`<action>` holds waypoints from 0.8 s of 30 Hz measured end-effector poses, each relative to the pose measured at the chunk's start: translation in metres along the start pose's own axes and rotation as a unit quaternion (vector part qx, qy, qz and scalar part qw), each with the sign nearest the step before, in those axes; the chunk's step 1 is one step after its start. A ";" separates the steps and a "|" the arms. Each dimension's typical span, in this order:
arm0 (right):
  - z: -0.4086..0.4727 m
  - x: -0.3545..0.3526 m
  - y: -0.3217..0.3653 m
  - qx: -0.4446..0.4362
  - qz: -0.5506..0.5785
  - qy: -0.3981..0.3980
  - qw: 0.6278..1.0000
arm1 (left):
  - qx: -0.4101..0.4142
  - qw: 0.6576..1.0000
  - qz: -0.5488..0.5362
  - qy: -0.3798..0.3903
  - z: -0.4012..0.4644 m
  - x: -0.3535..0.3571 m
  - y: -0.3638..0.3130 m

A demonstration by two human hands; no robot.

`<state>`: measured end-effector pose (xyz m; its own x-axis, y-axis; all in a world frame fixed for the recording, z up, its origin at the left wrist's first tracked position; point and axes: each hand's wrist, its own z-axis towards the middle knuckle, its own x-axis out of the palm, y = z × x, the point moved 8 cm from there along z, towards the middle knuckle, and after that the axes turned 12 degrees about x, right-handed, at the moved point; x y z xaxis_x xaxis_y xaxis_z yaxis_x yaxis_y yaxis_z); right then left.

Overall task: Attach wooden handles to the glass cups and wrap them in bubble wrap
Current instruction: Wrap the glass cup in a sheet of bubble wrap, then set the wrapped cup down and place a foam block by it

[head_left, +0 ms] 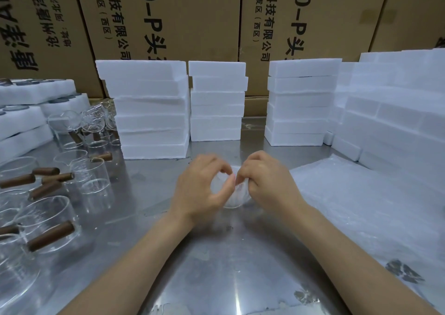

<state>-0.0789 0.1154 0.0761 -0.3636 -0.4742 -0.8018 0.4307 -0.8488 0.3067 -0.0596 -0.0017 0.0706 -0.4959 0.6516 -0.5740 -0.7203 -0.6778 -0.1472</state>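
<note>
At the middle of the metal table both hands hold one small wrapped cup, a clear glass covered in whitish bubble wrap. My left hand curls round its left side. My right hand pinches the wrap at the top right of the cup. Most of the cup is hidden by my fingers. Several bare glass cups with brown wooden handles stand and lie at the left.
Sheets of bubble wrap lie flat on the right. Stacks of white foam boxes stand across the back and up the right side. Brown cardboard cartons form a wall behind them.
</note>
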 end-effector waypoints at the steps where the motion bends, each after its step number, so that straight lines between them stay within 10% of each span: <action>1: 0.000 0.002 0.001 -0.010 -0.015 0.008 1.000 | -0.038 0.999 -0.029 -0.006 -0.001 0.001 0.007; 10: 0.005 -0.005 -0.008 0.059 0.108 -0.021 0.992 | -0.248 0.933 -0.245 -0.088 -0.013 0.019 0.047; 24: 0.152 0.029 -0.107 0.396 0.482 0.046 0.780 | -0.394 0.878 -0.250 -0.108 0.124 0.037 0.147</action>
<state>-0.2613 0.1567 0.0980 -0.1106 -0.9936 -0.0246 -0.1918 -0.0029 0.9814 -0.2442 -0.0349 0.1273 -0.3554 0.9263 -0.1253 -0.3568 -0.2583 -0.8977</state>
